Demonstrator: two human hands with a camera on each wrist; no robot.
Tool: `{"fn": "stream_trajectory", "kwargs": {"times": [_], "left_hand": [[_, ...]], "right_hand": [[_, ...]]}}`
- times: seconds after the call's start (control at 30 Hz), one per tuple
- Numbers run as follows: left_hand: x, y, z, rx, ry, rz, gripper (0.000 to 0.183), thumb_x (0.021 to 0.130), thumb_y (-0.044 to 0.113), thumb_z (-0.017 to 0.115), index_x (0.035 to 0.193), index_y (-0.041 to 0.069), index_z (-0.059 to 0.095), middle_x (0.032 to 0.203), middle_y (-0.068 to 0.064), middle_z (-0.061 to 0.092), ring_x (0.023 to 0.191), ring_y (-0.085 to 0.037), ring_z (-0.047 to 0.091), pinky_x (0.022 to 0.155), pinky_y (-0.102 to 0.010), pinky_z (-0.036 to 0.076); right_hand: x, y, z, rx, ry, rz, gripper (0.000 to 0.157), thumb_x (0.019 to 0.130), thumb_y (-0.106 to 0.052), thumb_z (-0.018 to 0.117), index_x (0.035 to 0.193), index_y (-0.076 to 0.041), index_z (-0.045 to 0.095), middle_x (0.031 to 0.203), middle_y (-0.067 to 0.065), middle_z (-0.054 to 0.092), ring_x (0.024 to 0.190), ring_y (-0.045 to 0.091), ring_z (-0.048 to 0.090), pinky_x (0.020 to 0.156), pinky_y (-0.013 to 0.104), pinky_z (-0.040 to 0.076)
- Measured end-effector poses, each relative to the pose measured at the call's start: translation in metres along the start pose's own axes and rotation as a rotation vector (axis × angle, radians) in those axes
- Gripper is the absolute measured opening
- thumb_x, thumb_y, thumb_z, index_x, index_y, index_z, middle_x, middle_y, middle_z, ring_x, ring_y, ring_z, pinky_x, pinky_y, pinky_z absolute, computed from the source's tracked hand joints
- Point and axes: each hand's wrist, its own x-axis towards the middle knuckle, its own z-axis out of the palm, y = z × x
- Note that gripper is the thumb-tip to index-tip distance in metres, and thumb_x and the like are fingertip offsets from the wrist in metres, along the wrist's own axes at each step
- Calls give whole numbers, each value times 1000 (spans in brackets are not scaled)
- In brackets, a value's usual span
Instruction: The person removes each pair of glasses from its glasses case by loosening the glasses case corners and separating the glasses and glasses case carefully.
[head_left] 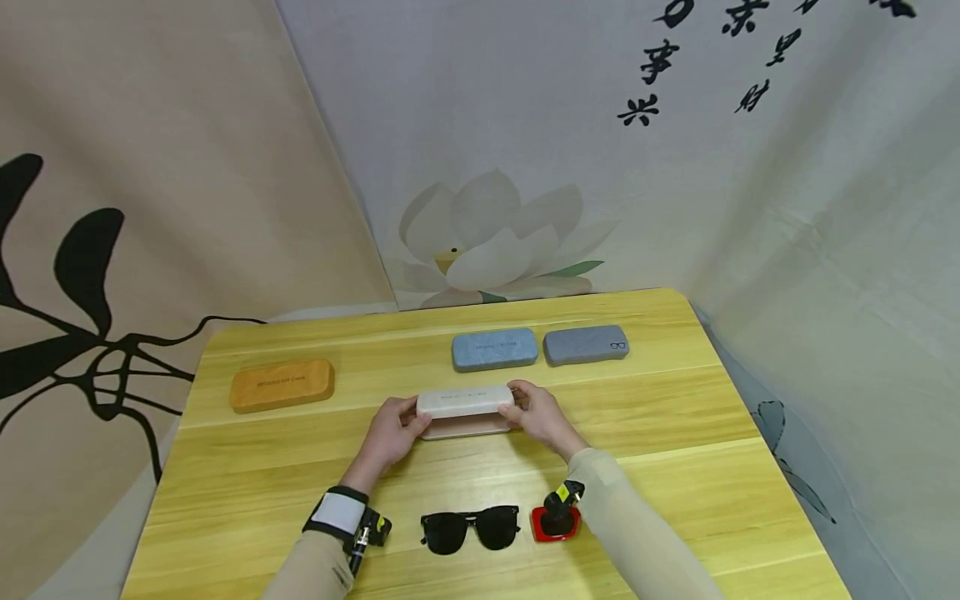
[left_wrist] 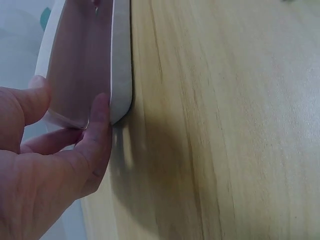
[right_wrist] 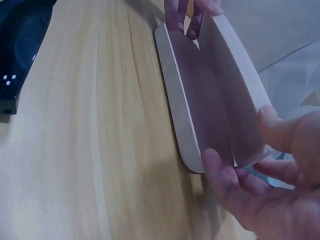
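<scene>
A white glasses case (head_left: pixel 461 402) sits near the middle of the table, its lid raised partway and its pinkish inside visible. My left hand (head_left: pixel 392 433) grips the left end, thumb on the lid's edge and a finger on the base rim, as the left wrist view shows. At the opposite end, my right hand (head_left: pixel 542 417) holds the lid and base in the same manner. The right wrist view looks into the glasses case (right_wrist: pixel 180 100), and no object shows inside. Black sunglasses (head_left: pixel 495 527) lie on the table between the forearms.
Behind the white case lie a blue case (head_left: pixel 495 350) and a grey case (head_left: pixel 587 345) with a glasses mark. An orange-yellow case (head_left: pixel 282 386) rests at the left. A red-rimmed object (head_left: pixel 537 525), partly hidden by the right wrist camera, lies beside the sunglasses.
</scene>
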Motion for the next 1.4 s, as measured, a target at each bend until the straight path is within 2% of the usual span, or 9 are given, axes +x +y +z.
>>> {"fn": "stream_trajectory", "kwargs": {"times": [0.13, 0.43, 0.7, 1.1, 1.4], "left_hand": [[-1, 0, 1, 18, 8, 7, 52, 102, 13, 66, 147, -9, 50, 127, -25, 56, 113, -36, 59, 96, -50, 52], [-1, -2, 3, 75, 20, 23, 53, 99, 11, 70, 145, -9, 52, 124, -24, 57, 110, -35, 60, 96, -50, 52], [-1, -5, 6, 108, 34, 20, 58, 97, 11, 73, 147, -8, 51, 125, -22, 57, 113, -35, 59, 100, -51, 49], [-3, -6, 7, 123, 45, 43, 58, 95, 7, 74, 146, -10, 51, 124, -21, 57, 113, -34, 60, 98, -49, 51], [-3, -8, 8, 117, 51, 42, 59, 93, 6, 76, 145, -9, 52, 123, -20, 58, 105, -28, 62, 88, -41, 55]], "right_hand": [[-1, 0, 0, -35, 0, -2, 50, 97, -2, 69, 144, 6, 53, 131, 24, 63, 107, 32, 69, 80, 41, 62], [-2, 3, 2, -157, 23, -17, 53, 95, -7, 74, 144, 2, 55, 136, 22, 62, 115, 33, 68, 76, 31, 59], [-3, 6, 2, -162, 31, -31, 55, 92, -5, 77, 143, 1, 56, 135, 22, 63, 109, 32, 69, 74, 32, 59], [-2, 6, 2, -215, 0, -59, 53, 90, -3, 79, 139, 0, 58, 132, 19, 63, 102, 28, 71, 69, 31, 57], [-2, 8, 4, -285, 17, -103, 51, 86, 0, 81, 132, 2, 60, 121, 19, 67, 97, 28, 72, 65, 30, 56]]}}
